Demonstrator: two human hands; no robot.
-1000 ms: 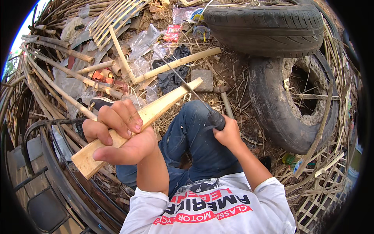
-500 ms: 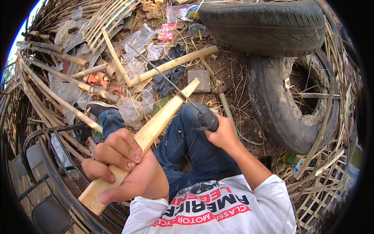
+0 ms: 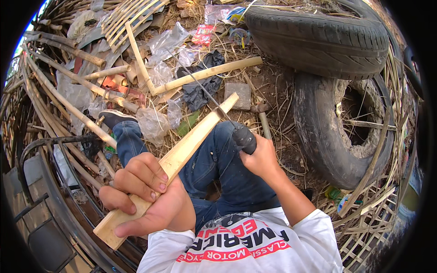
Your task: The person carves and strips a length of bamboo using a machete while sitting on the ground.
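My left hand (image 3: 148,193) is wrapped around the lower part of a pale, flat strip of split wood or bamboo (image 3: 189,143), which slants up to the right over my bent knee. Its far end is pared to a narrower tip. My right hand (image 3: 263,157) is closed on the black handle of a long knife (image 3: 244,139). The blade, seen nearly edge-on as a thin dark line, crosses the strip near its tip and points up to the left. It touches or lies very close to the wood there.
Two worn tyres (image 3: 318,43) lie at the right, one partly on the other. A hammer (image 3: 264,120) and a grey block (image 3: 237,96) are beyond my knee. Bent bamboo (image 3: 211,74), plastic bags (image 3: 152,125) and bamboo poles (image 3: 75,107) litter the ground. A black metal frame (image 3: 34,154) stands left.
The whole view has shifted slightly, with the ground and tyres lower and further right. Both hands keep their grips, and the knife stays near the strip's tip.
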